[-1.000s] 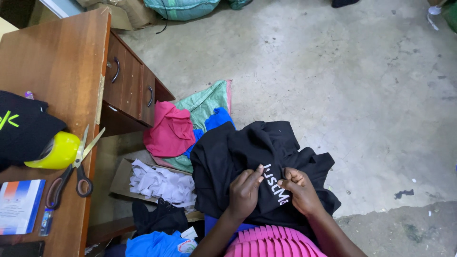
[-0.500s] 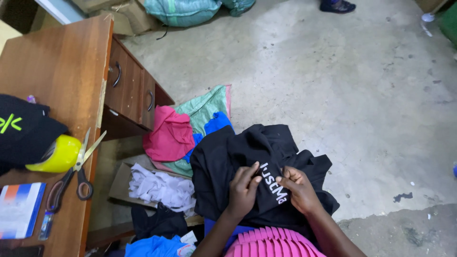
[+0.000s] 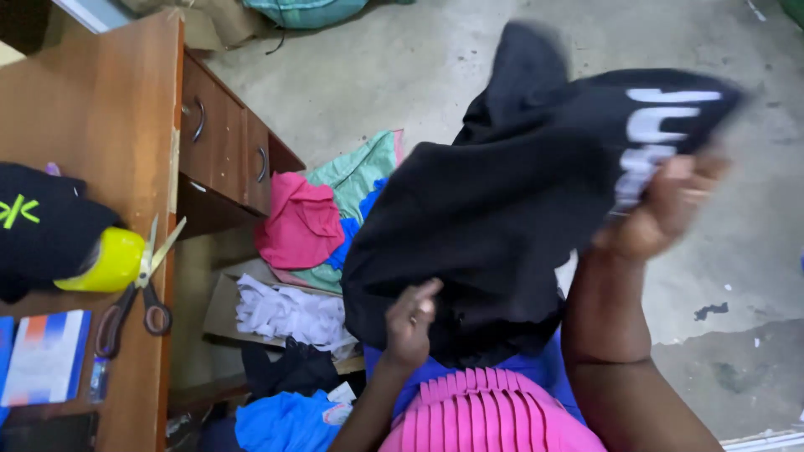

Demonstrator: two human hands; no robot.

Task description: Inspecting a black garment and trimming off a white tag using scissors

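Observation:
A black garment with white printed lettering [image 3: 511,201] is lifted up in front of me, blurred by motion. My right hand [image 3: 670,205] is raised at the right and grips the cloth next to the white print. Lower down, my left hand [image 3: 410,322] holds the garment's bottom edge near my lap. A pink pleated skirt [image 3: 490,414] over blue cloth covers my lap below both hands.
A wooden desk [image 3: 109,100] with drawers stands at the left, bearing scissors [image 3: 134,289], a yellow object [image 3: 109,261], a black cap and a booklet. Pink [image 3: 297,222], green, blue and white cloths [image 3: 285,310] lie piled on the concrete floor and on cardboard beside it.
The black garment lay on my lap with both hands at its print. My right hand has swung it up and to the right, while my left hand stays low on its edge.

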